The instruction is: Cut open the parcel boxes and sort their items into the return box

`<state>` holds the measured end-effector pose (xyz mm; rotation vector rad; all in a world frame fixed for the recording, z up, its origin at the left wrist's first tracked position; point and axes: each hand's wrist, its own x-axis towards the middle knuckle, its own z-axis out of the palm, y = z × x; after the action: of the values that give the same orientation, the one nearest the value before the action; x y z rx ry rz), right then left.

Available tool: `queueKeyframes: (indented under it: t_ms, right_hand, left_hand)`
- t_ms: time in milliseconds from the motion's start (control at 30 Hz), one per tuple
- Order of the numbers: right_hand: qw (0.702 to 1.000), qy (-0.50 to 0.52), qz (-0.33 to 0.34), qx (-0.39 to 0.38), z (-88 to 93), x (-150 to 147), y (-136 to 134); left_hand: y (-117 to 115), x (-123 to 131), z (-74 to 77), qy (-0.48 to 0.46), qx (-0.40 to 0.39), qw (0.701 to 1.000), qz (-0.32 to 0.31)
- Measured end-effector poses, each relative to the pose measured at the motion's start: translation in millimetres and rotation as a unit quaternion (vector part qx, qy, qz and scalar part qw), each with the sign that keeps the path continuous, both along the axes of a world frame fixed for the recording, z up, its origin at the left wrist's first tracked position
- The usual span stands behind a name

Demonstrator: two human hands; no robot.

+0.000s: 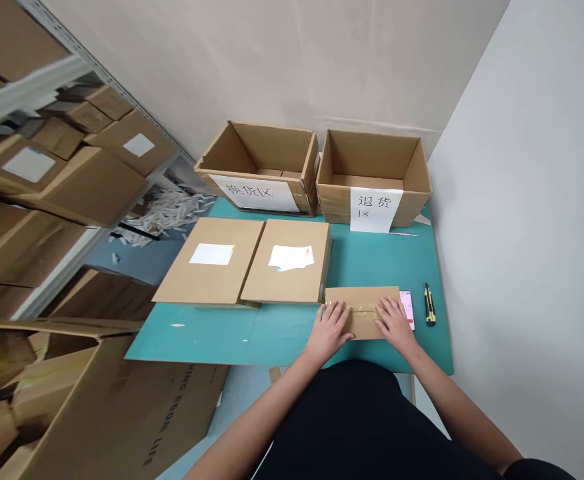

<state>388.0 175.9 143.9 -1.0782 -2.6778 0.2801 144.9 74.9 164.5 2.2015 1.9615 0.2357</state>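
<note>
Left hand (328,330) is lying flat on the left end of a small cardboard parcel (359,319), open with fingers spread, gripping nothing. Right hand (396,325) is lying the same way on the parcel's right end, also open and not grasping it. A strip of clear tape (357,309) is running across the parcel's top between the hands. The parcel is sitting near the front edge of the teal worktop (222,343). A phone (407,309) with a pink screen is lying against its right side, and a yellow-and-black utility knife (429,305) is lying just beyond. Two flat cardboard boxes (252,261) with white labels are lying side by side to the left. Behind them, an open left carton (257,157) and an open right carton (372,160) are standing at the far edge, each carrying a white sign with Chinese characters. Stacked cartons (72,160) are sitting on metal shelving (47,87) at far left.
</note>
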Motion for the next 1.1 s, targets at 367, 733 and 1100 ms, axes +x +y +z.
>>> queueKeyframes:
  t_ms: [367,733,1100]
  right_hand:
    - [0.992,0.053,-0.114,-0.027,-14.0,7.5,-6.1]
    - [0.959,0.133,-0.218,-0.121,-23.4,5.2,0.9]
    - [0.949,0.152,-0.244,-0.132,-22.0,-14.7,20.4]
  left_hand:
    - [-32.0,-10.6,-33.5,-0.151,-0.088,0.967,0.186]
    - [-10.5,-12.9,-38.9,-0.266,-0.106,0.94,0.186]
    - [22.2,-20.3,-42.1,-0.268,-0.087,0.936,0.212]
